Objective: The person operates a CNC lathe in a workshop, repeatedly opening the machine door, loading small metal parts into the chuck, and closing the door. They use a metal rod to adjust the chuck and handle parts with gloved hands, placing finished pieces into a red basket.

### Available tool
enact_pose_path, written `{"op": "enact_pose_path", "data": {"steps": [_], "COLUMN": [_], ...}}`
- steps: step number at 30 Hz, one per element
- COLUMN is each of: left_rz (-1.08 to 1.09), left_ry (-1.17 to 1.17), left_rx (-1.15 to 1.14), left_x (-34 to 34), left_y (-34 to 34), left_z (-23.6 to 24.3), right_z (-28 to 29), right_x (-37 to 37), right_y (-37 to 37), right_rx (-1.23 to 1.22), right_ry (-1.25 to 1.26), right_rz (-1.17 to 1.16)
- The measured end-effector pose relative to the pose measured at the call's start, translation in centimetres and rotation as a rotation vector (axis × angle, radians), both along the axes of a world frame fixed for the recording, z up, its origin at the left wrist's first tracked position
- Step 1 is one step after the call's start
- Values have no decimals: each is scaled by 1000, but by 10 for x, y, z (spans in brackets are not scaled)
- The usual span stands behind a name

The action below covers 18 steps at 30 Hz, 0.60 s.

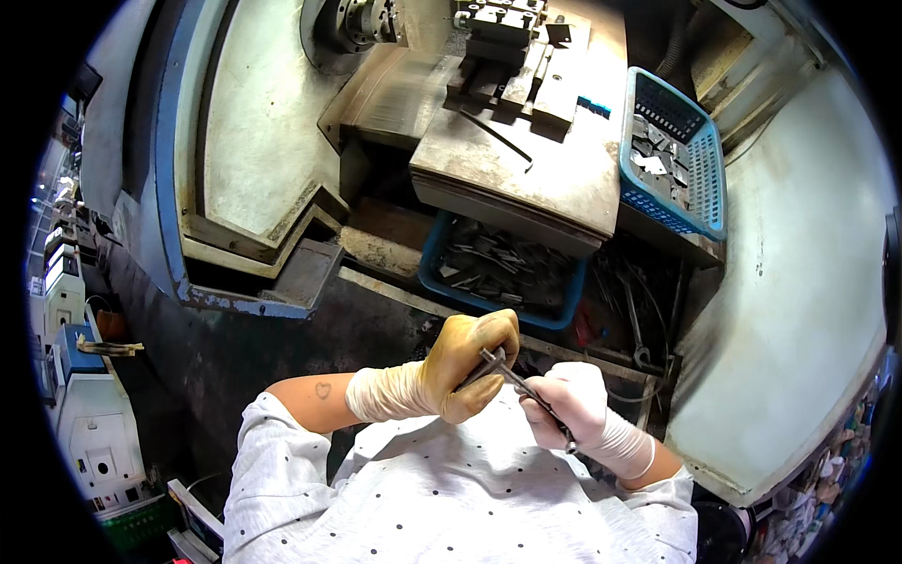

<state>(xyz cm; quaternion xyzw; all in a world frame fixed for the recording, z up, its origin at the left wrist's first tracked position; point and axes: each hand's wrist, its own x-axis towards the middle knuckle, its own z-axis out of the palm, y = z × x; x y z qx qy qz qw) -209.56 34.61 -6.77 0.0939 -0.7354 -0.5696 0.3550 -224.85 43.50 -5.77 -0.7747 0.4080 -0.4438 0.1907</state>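
Close in front of my body, both hands are gloved and closed. My left hand [469,367], in a yellow-stained glove, grips a small flat metal piece [478,368] that shows between thumb and fingers. My right hand [569,402], in a white glove, holds a slim dark metal tool [512,376] slanting from the left fingers down past the right palm. Its short crosswise head meets the metal piece at the left fingertips. The exact kind of tool is unclear, since the fingers cover part of it.
Ahead stands a machine with a round chuck [362,21] and a tool block [503,28]. A hex key [496,137] lies on its metal table [451,155]. Blue baskets of metal parts stand at the right [709,174] and below the table [437,249]. A wrench [635,324] lies lower right.
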Motion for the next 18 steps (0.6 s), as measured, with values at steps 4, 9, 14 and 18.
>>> {"op": "enact_pose_path", "data": {"steps": [4, 9, 14, 18], "left_rz": [-22, -15, -12, 134], "left_ry": [50, 88, -3, -217], "left_rx": [-36, -76, -65, -103], "left_x": [2, 2, -3, -3], "left_y": [2, -3, -6, 3], "left_z": [1, -7, 8, 5], "right_z": [2, 1, 2, -10], "right_x": [2, 23, 19, -18], "right_y": [-2, 23, 1, -18], "right_rx": [28, 846, 32, -233], "right_ry": [-104, -1161, -345, 273], "right_rz": [13, 169, -119, -37]}}
